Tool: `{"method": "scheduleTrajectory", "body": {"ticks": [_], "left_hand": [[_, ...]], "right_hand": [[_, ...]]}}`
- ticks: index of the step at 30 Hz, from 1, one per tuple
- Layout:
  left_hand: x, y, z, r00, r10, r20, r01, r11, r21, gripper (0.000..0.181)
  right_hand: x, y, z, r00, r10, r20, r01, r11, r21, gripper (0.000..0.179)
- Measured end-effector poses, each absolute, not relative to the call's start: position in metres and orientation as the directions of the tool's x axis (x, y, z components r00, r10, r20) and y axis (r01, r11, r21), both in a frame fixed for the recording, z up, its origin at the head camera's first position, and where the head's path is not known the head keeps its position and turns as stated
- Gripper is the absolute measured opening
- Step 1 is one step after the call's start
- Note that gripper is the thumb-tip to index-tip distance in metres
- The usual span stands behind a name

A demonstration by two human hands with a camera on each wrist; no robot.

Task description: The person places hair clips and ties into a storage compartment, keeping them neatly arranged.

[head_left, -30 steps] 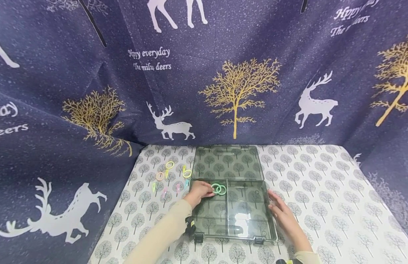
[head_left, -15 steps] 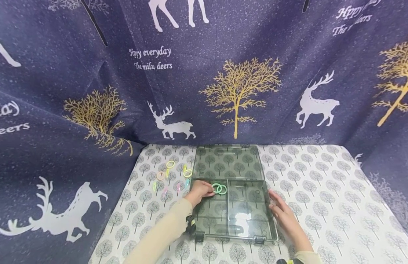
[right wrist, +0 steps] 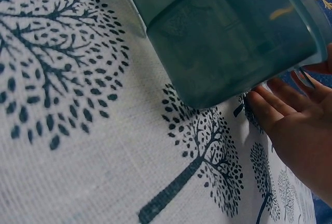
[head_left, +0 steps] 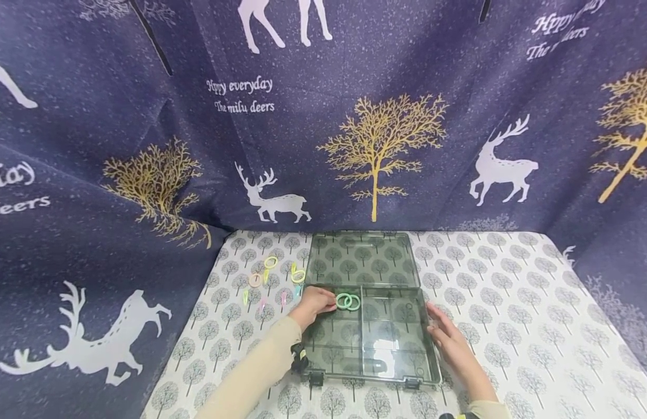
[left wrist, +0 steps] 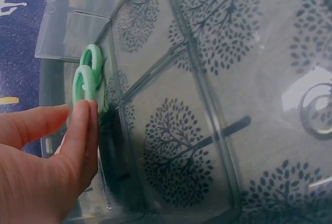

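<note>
Two light green hair ties (head_left: 348, 301) lie overlapping in the back left compartment of a clear grey plastic divided box (head_left: 361, 364). My left hand (head_left: 317, 302) reaches over the box's left side, its fingertips right at the nearer hair tie (left wrist: 85, 81). In the left wrist view my thumb stands apart from the straight fingers, and the hair ties lean against the compartment wall. At the box's right side my right hand (head_left: 449, 334) rests with extended fingers (right wrist: 264, 111) against the outer wall; its thumb is partly hidden in the right wrist view.
The box's lid (head_left: 361, 259) lies folded back behind it. Left of the box are a pale orange hair tie (head_left: 255, 280), yellow hair ties (head_left: 298, 276) and several small hair clips (head_left: 263, 304) in green, pink, yellow and blue. A dark deer-print cloth (head_left: 281, 145) hangs behind the table.
My left hand has drawn slightly back to the left from the green hair ties, which stay in the compartment. My right hand has kept its place at the box.
</note>
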State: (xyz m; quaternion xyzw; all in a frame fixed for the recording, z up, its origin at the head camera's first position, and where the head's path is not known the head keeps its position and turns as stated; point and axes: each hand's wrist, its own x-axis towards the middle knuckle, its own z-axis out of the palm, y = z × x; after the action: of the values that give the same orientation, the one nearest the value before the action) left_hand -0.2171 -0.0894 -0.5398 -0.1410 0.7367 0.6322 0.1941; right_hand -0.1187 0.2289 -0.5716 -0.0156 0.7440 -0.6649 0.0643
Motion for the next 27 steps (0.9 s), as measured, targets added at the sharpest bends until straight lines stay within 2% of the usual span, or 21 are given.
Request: {"method": "scheduleTrajectory", "body": {"ticks": [9,15,19,27], "left_hand": [[-0.217,-0.103,-0.528,-0.898,0.1,-0.428,-0.419,0.106,0.902,0.029],[-0.223,-0.118,-0.516,-0.921,0.12,-0.371,-0.375,-0.017,0.927,0.033],[-0.23,-0.136,-0.511,-0.94,0.068,-0.335,-0.34,-0.097,0.935,0.035],[-0.242,-0.187,-0.516,-0.95,-0.122,-0.287,-0.279,-0.076,0.957,0.035]], "right_hand": [[-0.119,0.228,-0.573,-0.992,-0.11,-0.058,0.046,0.105,-0.993,0.056],[-0.118,0.229,-0.572,-0.992,-0.103,-0.076,0.063,0.12,-0.991,0.056],[-0.119,0.229,-0.569,-0.988,-0.096,-0.121,0.107,0.142,-0.984,0.057],[-0.12,0.228,-0.568,-0.981,-0.104,-0.163,0.148,0.136,-0.979,0.058]]}}
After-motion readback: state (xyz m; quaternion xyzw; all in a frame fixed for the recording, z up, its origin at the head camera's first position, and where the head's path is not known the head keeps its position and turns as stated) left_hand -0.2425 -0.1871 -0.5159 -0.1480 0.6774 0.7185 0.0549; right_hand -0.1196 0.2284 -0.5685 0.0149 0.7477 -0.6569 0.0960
